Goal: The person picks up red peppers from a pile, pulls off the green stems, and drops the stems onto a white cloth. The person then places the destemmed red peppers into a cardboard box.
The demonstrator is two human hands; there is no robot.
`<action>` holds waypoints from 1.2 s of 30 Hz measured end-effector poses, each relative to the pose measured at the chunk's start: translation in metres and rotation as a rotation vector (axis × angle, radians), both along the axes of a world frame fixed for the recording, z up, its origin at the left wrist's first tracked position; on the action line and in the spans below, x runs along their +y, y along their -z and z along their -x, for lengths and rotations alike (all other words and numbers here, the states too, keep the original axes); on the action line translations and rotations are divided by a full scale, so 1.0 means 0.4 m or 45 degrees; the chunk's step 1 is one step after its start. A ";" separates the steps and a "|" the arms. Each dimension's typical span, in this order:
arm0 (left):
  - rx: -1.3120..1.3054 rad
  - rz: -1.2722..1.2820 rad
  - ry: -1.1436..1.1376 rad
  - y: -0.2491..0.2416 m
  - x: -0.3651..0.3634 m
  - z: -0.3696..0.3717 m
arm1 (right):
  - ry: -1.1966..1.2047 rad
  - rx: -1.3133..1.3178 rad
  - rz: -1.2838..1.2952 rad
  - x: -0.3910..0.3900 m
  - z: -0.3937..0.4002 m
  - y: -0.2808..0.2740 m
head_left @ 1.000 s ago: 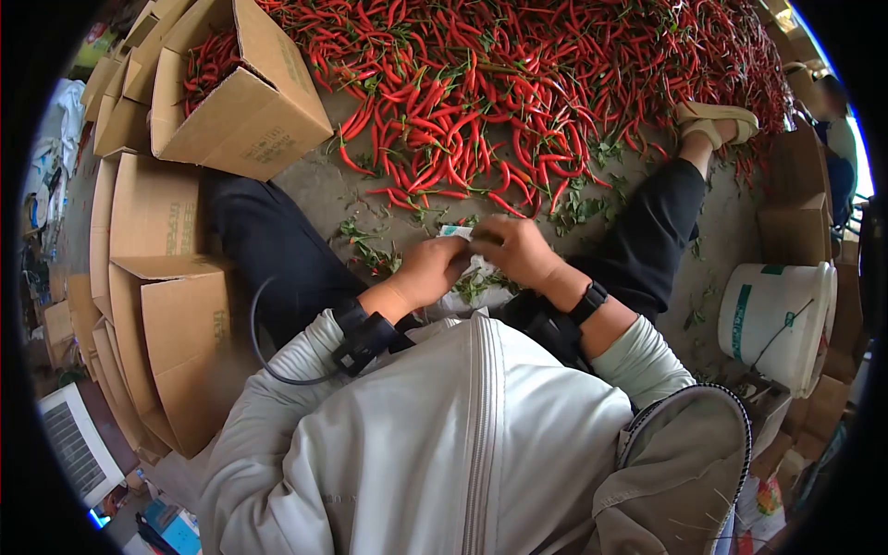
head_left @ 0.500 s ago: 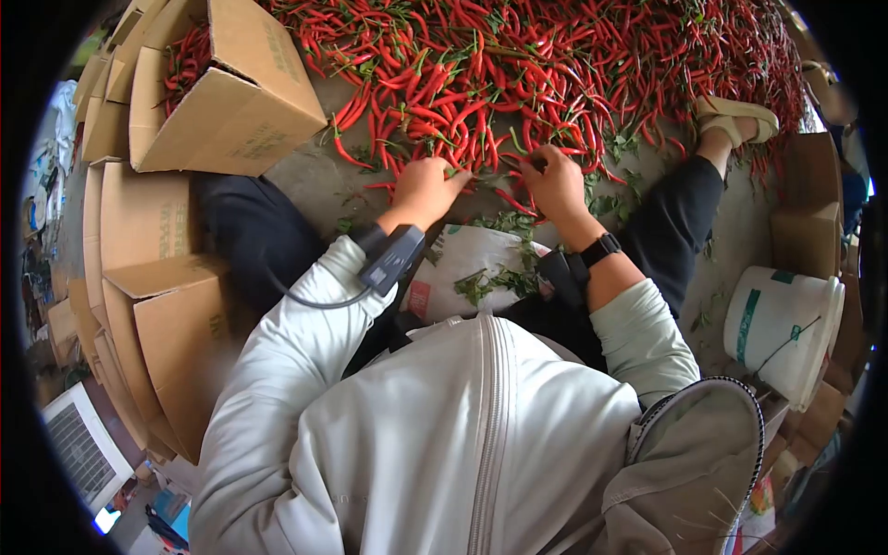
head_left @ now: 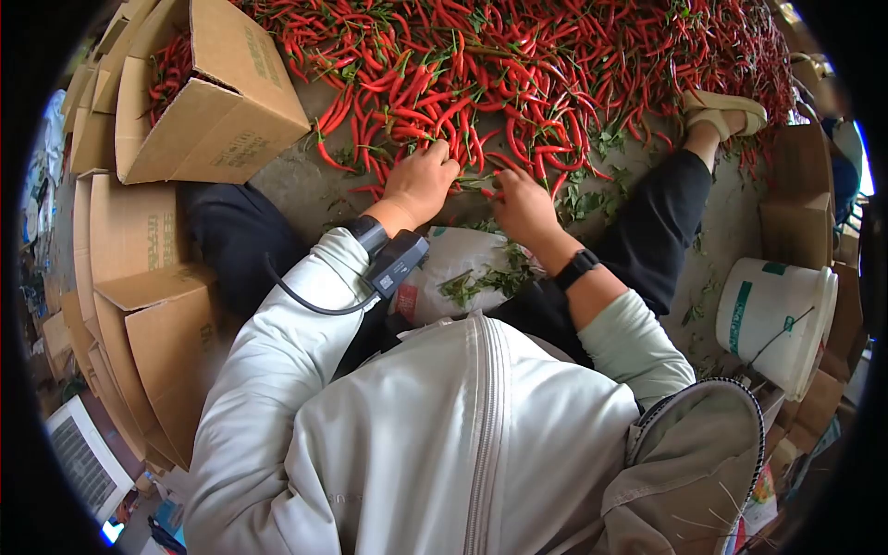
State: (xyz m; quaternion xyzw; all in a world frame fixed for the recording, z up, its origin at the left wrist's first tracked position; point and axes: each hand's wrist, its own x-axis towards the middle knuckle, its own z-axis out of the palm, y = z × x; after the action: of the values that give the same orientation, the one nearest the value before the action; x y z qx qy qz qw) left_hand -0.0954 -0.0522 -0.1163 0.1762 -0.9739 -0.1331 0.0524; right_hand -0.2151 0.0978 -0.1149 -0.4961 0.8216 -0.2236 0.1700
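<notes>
A broad heap of red chili peppers with green stems and leaves spreads over the floor in front of me. At its near edge, my left hand has its fingers curled together against the peppers; what they pinch is hidden. Close by on the right, my right hand is closed, with a bit of red pepper showing at its fingertips. Thin green stems stretch between the two hands. Below them, a white sack lies between my legs, with picked green leaves on it.
An open cardboard box with red peppers inside stands at the upper left. More cardboard boxes line my left side. A white bucket is on the right. My sandalled foot rests beside the heap; loose leaves litter the floor.
My right hand has moved left, nearer my left hand. The left hand has risen slightly toward the peppers, and the whole view has shifted a little.
</notes>
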 end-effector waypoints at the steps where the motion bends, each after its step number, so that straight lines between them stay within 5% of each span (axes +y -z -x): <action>1: 0.002 0.008 -0.005 -0.009 -0.006 -0.003 | -0.005 0.002 0.008 -0.005 -0.002 -0.003; 3: 0.285 -0.019 0.052 -0.042 -0.021 -0.019 | -0.061 0.129 -0.202 -0.016 -0.009 -0.005; 7: 0.312 -0.169 -0.064 -0.112 -0.027 -0.076 | -0.033 0.082 -0.001 -0.001 0.013 -0.005; 10: 0.096 -0.933 -0.436 -0.128 -0.019 -0.116 | 0.085 -0.041 0.000 0.015 0.033 -0.066; 11: 0.105 -0.933 -0.431 -0.110 -0.016 -0.125 | 0.136 -0.124 -0.025 0.020 0.041 -0.083; 14: 0.584 -2.207 -0.620 -0.063 0.012 -0.142 | 0.228 -0.350 -0.024 0.031 0.063 -0.125; 15: 0.582 -2.212 -0.621 -0.056 0.013 -0.141 | 0.293 -0.581 -0.096 0.030 0.071 -0.136; 18: 0.584 -2.680 -0.673 -0.007 0.008 -0.133 | 0.130 -0.474 0.024 0.022 0.096 -0.053; 19: 0.580 -2.682 -0.679 0.009 0.011 -0.119 | -0.006 -0.412 0.120 0.021 0.102 -0.030; 20: 0.515 -2.115 -0.628 -0.006 0.027 -0.090 | -0.005 -0.420 0.116 0.014 0.097 -0.026; 22: 0.216 -1.045 -0.434 -0.034 0.028 -0.061 | -0.141 0.182 0.033 -0.015 0.069 -0.020; 23: 0.207 -1.045 -0.437 -0.029 0.024 -0.056 | -0.141 0.173 0.032 -0.026 0.060 -0.010; 25: -0.023 -0.339 -0.084 -0.022 0.018 -0.046 | -0.070 0.312 -0.266 -0.046 0.045 0.011; 27: -0.255 -0.315 -0.071 -0.029 0.023 -0.030 | -0.082 0.318 -0.287 -0.050 0.031 -0.004; 33: -0.109 -0.343 -0.022 -0.028 0.014 -0.035 | -0.179 0.302 -0.235 -0.024 0.053 -0.026; 36: 0.058 -0.446 -0.075 -0.030 0.001 -0.070 | 0.025 -0.005 0.049 -0.002 0.063 -0.052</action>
State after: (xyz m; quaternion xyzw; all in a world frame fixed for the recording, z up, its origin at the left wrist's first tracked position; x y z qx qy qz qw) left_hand -0.0674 -0.0517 -0.1043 0.2079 -0.9289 -0.3029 0.0468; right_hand -0.2402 0.0969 -0.0942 -0.4909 0.8215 -0.2420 0.1598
